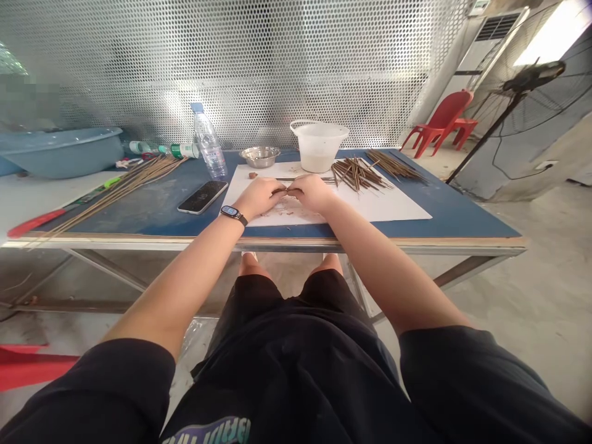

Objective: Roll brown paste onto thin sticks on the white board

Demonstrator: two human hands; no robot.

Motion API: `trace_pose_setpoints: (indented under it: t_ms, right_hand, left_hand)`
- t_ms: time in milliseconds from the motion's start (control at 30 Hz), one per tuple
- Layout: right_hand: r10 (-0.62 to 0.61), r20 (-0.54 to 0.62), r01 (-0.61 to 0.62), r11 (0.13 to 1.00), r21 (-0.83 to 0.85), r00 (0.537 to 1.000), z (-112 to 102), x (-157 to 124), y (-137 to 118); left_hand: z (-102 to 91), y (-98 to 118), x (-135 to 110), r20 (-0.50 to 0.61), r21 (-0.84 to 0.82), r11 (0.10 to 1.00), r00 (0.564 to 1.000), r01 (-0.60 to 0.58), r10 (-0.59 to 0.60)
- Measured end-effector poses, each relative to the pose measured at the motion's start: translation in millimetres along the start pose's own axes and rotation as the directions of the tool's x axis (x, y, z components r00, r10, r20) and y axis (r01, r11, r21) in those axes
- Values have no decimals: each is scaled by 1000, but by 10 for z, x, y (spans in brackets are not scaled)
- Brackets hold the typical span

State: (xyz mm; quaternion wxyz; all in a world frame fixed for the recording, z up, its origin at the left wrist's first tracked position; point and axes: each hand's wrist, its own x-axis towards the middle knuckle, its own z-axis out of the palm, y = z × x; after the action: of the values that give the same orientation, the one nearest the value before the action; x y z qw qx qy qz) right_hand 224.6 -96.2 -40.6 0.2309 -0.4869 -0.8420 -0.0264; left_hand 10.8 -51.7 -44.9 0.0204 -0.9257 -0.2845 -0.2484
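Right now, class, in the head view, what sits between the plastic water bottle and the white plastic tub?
A stainless steel bowl sits between the plastic water bottle and the white plastic tub, as the head view shows.

L hand point(259, 197) & R hand point(312, 193) v. close together, palms down, both curled inward.

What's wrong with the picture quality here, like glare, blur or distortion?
In the head view, glare washes across the perforated metal screen, the wide lens stretches the left forearm and right forearm, and a pixelated blur covers a patch at far left.
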Motion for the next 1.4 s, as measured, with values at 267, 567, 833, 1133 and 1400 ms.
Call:
trace_pose_setpoints:
  t_ms: [267,567,833,1133,1400]
  right_hand:
    - [75,40,-76,996,37,996,-10,-32,-15]
    - [57,-6,-57,997,57,998,-14,-16,-76]
    - [153,39,-156,984,81,987,-68,-53,19]
    - [127,49,-130,989,73,991,-69,-99,-5]
    - [58,11,-59,994,94,998,-70,-64,15]
  left_hand:
    - [-11,-30,2,-5,5,1000,1000,-18,18]
    - [-27,-2,-8,-16,-47,998,999,31,-32]
    - [-56,-58,-20,7,10,997,997,81,-81]
    - [-40,-10,-21,32,-90,988,992,124,-121]
    - [-50,-61,-54,19,-217,956,980,196,-197]
